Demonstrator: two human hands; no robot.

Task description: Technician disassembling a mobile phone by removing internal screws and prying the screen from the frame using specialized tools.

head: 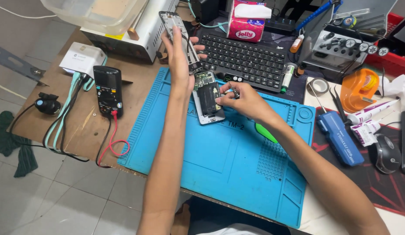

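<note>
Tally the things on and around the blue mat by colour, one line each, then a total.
Blue: 2, the work mat and the blue tool case
Black: 3, the multimeter, keyboard and mouse
Orange: 1, the tape dispenser
Green: 1, the green pry tool
Total: 7

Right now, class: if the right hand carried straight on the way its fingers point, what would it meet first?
The right hand points left; it already touches the opened phone, and beyond that it would probably meet the left forearm.
</note>
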